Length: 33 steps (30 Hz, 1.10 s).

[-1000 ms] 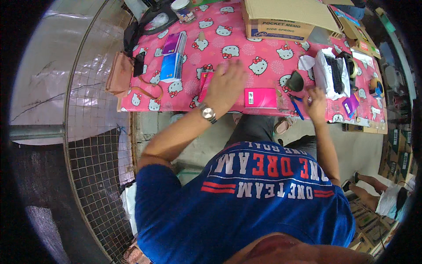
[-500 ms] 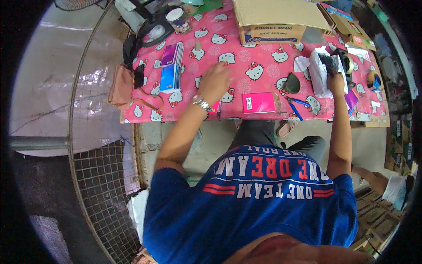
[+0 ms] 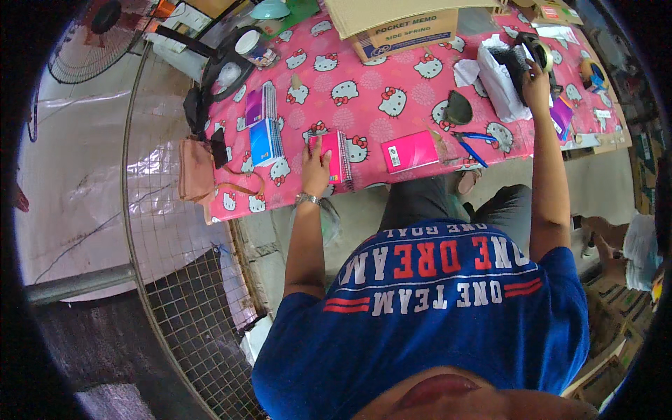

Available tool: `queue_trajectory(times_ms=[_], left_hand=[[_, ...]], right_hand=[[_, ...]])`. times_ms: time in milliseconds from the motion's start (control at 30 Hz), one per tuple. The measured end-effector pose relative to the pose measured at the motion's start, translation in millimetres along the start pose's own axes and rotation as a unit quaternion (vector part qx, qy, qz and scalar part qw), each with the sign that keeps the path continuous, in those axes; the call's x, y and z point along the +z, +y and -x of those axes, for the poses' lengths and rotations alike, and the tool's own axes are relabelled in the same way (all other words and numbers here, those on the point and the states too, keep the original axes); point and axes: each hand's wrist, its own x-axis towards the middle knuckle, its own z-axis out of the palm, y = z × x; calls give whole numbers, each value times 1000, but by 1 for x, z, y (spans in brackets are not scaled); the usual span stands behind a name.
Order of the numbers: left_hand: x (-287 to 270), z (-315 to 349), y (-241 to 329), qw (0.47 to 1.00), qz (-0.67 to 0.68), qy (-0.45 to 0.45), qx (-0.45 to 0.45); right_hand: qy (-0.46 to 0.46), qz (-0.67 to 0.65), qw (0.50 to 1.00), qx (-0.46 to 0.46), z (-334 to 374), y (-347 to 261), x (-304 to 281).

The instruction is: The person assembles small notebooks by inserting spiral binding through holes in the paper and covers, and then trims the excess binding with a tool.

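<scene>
Pink cloth (image 3: 381,136) covers the table, and the two hands are well apart on it! Over on the left side, the left hand (image 3: 317,168), silver watch (image 3: 308,199) at the wrist, lies on the pink notebooks (image 3: 336,155), fingers along the cover; whether it grips them, I can't tell. That stack sits near the front edge, spiral binding to the right.

Across to the right hand (image 3: 536,87), arm at full reach: fingers bent, right up against the black coils (image 3: 516,68) in the open white bag (image 3: 501,91), though whether they clamp on anything can't be made out from here.

Between the hands, a single pink notebook (image 3: 409,151) lies flat, slightly askew, with blue pliers (image 3: 472,150) just beside it and a dark green cup (image 3: 459,108) behind those. Out left, blue notebooks (image 3: 262,142) lie right up against purple ones (image 3: 259,106), a brown pouch (image 3: 196,170) near them at the table's edge. At the back stands the cardboard box (image 3: 409,33), and beyond the bag there's a tape roll (image 3: 544,54) on its edge.
</scene>
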Motion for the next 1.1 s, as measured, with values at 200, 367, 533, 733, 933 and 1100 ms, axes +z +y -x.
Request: queue_trajectory(times_ms=[200, 367, 533, 733, 933, 1100], left_hand=[[-7, 4, 7, 997, -57, 18, -58], [9, 3, 76, 981, -56, 99, 157], [60, 9, 157, 941, -109, -106, 302], [75, 8, 171, 913, -173, -207, 307], [53, 31, 160, 900, -132, -277, 309], [38, 18, 178, 932, -149, -227, 239]], right_hand=[[-47, -307, 938, 153, 13, -18, -12], [-173, -344, 923, -4, 73, -55, -19], [-326, -450, 829, 73, 133, -129, 15], [-320, -419, 849, 17, 155, -132, 14], [-343, -378, 850, 131, 193, -105, -2], [-363, -411, 834, 60, 237, -126, -1]])
